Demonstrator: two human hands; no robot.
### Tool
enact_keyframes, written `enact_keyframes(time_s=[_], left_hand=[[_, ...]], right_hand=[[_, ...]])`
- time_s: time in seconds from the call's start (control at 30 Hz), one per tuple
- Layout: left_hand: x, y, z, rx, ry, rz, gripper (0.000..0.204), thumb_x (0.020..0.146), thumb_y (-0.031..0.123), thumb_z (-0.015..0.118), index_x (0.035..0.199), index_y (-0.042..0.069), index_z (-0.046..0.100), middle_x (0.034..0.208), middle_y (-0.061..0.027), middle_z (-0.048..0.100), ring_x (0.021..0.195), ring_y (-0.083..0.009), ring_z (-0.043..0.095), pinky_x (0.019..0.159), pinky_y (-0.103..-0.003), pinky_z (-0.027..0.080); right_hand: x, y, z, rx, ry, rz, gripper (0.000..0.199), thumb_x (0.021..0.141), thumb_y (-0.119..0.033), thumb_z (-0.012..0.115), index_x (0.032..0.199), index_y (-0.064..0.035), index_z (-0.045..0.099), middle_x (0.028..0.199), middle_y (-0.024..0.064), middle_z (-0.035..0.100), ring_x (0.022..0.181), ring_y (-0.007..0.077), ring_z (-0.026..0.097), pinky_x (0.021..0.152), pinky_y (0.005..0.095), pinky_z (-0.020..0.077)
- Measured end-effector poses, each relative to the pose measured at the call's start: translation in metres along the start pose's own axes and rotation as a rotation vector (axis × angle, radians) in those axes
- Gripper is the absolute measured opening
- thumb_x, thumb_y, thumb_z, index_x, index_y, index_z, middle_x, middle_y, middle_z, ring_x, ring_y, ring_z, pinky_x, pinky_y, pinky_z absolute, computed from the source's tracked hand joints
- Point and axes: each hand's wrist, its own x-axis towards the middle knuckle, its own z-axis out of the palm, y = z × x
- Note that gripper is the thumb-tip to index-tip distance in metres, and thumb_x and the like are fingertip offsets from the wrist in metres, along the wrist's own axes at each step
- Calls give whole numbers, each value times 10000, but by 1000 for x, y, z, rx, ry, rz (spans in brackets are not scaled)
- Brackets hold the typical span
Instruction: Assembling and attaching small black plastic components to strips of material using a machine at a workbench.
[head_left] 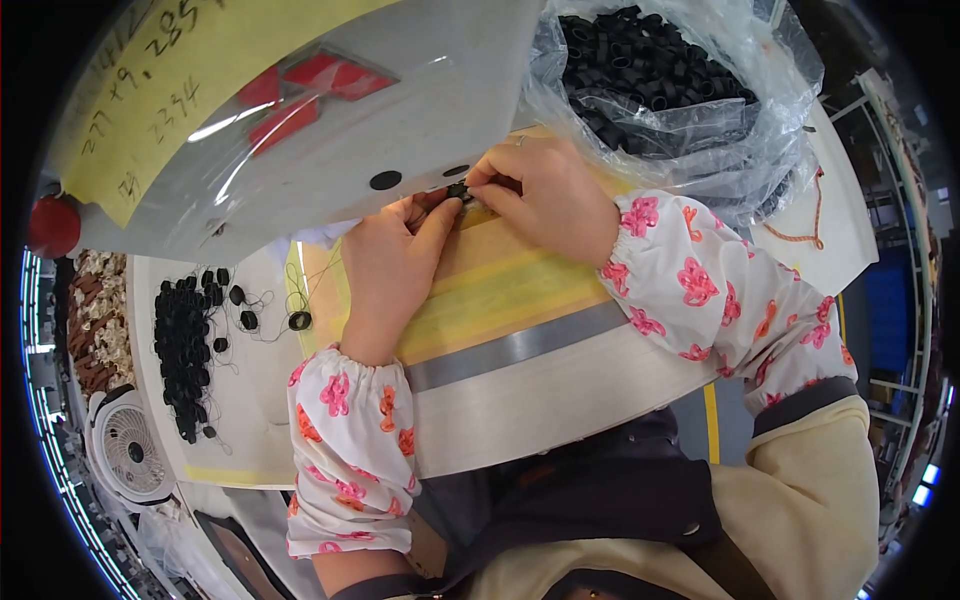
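Black, small and short: the piece (458,190) between the fingertips is dark all over, possibly a loop like the others around, but its shape is hard to confirm. It sits at the lower edge of the big pale grey machine head (450,95), above the yellow-taped part of the counter (560,385). Both hands pinch it narrowly: left hand (390,265) with thumb in front and fingers curled behind, right hand (545,195) with thumb and index close together at its right side. Fingertips nearly meet.

Similar black loops (650,70) fill a clear plastic bag (545,85) at upper right; open round ends visible there. More black pieces (183,350) lie heaped on the left, fine dark threads trailing from them, a few apart from the heap.

Hard to make out: most of the held piece is covered by fingers, so its ends and any opening can't be read. Left fingers partly hidden behind their own thumb and palm. Whatever is under the machine head is blocked by it. Machine top is cut off by the frame; the bag's crumpled film blurs some loops. Fan (130,450) at far left is bent by the lens.
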Motion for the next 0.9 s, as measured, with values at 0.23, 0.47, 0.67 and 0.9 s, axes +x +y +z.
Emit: enact_keyframes(time_s=[0.23, 0.47, 0.67, 0.9], left_hand=[[0, 2, 1, -8, 36, -29, 292, 798, 320, 578, 810, 39, 656, 580, -75, 596, 465, -155, 523, 481, -270, 399], [2, -5, 4, 13, 57, 33, 258, 799, 240, 605, 817, -15, 635, 511, -28, 530, 476, -33, 391, 440, -218, 327], [5, -7, 1, 45, 33, 33, 254, 793, 237, 606, 824, -13, 635, 560, -53, 576, 491, -45, 454, 463, -224, 364], [5, -5, 5, 52, 34, 62, 258, 791, 242, 605, 819, -13, 633, 609, -74, 610, 514, -75, 517, 488, -227, 396]], right_hand=[[0, -1, 1, -59, 4, -9, 91, 705, -43, 620, 756, 30, 598, 669, 137, 602, 583, 243, 585, 534, 297, 457], [3, -1, -2, -22, -4, 50, 118, 697, -72, 637, 729, 35, 598, 644, 147, 598, 566, 252, 585, 529, 300, 457], [8, -4, -6, -53, -63, 94, 159, 693, -108, 645, 711, 43, 599, 633, 156, 594, 571, 258, 588, 528, 313, 460], [13, 1, -12, -96, -143, 86, 132, 667, -85, 633, 656, -1, 532, 614, 142, 570, 591, 319, 564, 522, 375, 443]])
